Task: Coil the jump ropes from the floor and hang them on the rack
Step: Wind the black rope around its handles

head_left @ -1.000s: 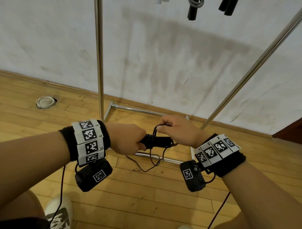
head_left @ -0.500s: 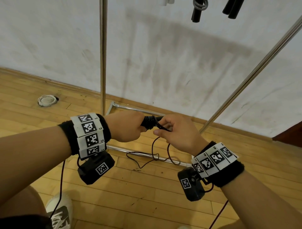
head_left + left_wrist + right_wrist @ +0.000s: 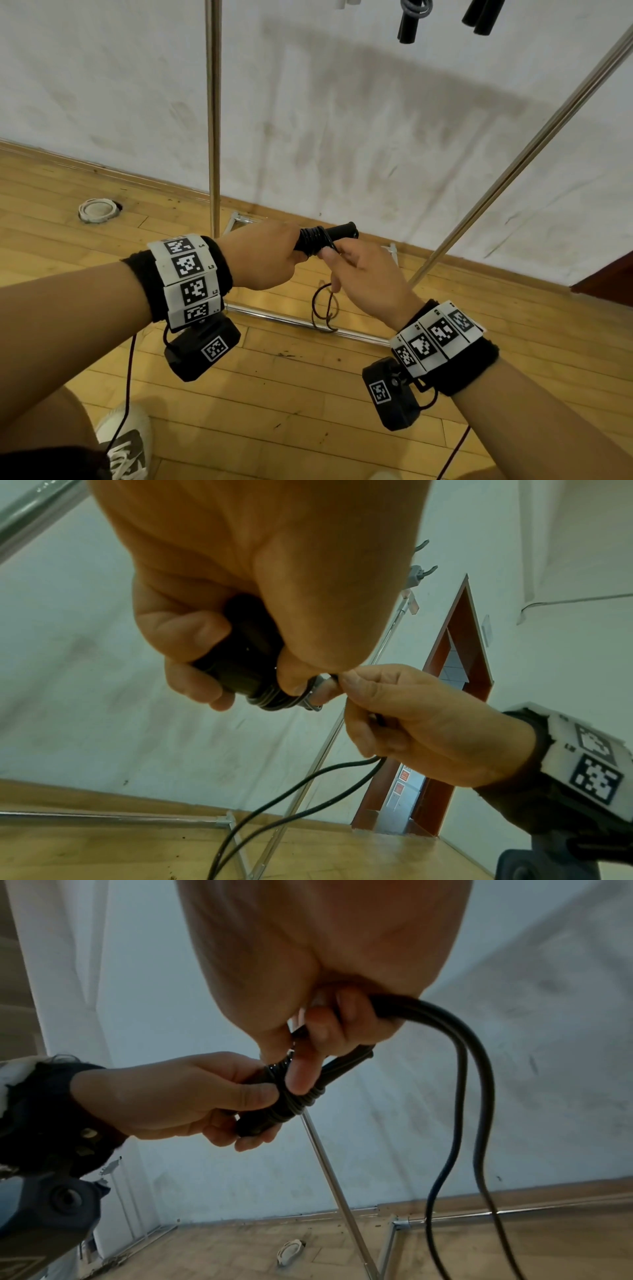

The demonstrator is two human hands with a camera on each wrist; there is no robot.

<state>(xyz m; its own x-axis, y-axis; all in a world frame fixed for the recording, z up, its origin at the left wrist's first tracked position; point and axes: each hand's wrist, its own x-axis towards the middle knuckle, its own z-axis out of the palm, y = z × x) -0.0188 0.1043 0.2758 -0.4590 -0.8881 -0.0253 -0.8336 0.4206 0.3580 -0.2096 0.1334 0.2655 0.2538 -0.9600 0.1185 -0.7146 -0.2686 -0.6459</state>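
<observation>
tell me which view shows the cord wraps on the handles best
Right wrist: the wraps sit close and unhidden, each turn distinct around the handles. Head view shows them small. Left wrist shows only an edge below the left hand.

The head camera looked forward and down from above the rack (image 3: 213, 113), taking in both forearms, the wall behind the rack and the wooden floor (image 3: 274, 394) at its base. The left wrist camera sat close under the left hand (image 3: 240, 593), facing up toward the rack's pole. The right wrist camera sat close beneath the right hand (image 3: 318, 969), facing the rack's base. All three shared the wound handles (image 3: 325, 238).
</observation>
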